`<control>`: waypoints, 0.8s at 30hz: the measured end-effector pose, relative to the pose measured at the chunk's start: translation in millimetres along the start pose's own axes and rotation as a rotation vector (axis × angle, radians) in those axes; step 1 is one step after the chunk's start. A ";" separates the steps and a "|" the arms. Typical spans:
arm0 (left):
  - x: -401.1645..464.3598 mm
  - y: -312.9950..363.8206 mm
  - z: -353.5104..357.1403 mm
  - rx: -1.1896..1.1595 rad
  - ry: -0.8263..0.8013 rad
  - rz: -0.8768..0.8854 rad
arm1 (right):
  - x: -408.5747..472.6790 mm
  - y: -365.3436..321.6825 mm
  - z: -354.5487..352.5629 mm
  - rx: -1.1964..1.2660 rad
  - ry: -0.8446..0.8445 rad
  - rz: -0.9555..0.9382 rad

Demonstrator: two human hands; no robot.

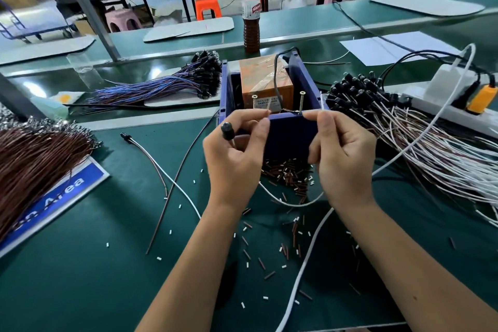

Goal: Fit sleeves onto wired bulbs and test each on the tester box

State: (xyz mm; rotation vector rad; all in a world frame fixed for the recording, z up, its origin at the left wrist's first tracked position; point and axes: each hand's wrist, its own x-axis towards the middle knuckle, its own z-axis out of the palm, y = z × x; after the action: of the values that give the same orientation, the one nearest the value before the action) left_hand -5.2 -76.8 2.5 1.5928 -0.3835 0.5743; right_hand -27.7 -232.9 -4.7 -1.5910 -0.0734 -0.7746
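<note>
The tester box (285, 137), a blue open case around an orange taped block, stands mid-table with two upright screws (301, 101) at its front edge. My left hand (237, 153) holds a wired bulb (227, 131), its black head sticking up beside my fingers, and pinches a wire end near the left screw. Fingertips of my right hand (339, 153) pinch the other wire end at the front rim by the right screw. Loose brown and white sleeves (289, 172) lie heaped below the box.
A bundle of white-wired bulbs (390, 116) lies at right by a power strip (444, 105). Blue-wired bulbs (167, 86) lie at left rear, brown wires (35, 164) at far left. One bulb (126, 137) lies alone on the mat. A bottle (251, 19) stands behind the box.
</note>
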 end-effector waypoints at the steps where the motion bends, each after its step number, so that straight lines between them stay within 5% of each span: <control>1: -0.3 -0.5 0.9 0.036 0.074 0.012 | -1.6 0.0 1.6 -0.044 -0.002 -0.037; 7: -1.6 -1.9 7.1 0.148 0.342 0.027 | -5.5 2.5 5.8 -0.268 0.032 -0.179; 15: -4.0 -2.8 11.0 0.201 0.374 0.079 | 2.8 5.1 1.6 -0.481 0.157 -0.353; 24: -4.5 -6.5 13.4 0.139 0.358 0.005 | 3.4 7.1 1.6 -0.389 0.170 -0.281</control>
State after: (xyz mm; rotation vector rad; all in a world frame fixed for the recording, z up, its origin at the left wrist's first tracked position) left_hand -3.4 -89.8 -5.9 1.5819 -0.0803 0.8884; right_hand -21.1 -234.2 -9.0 -1.8970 -0.0231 -1.1965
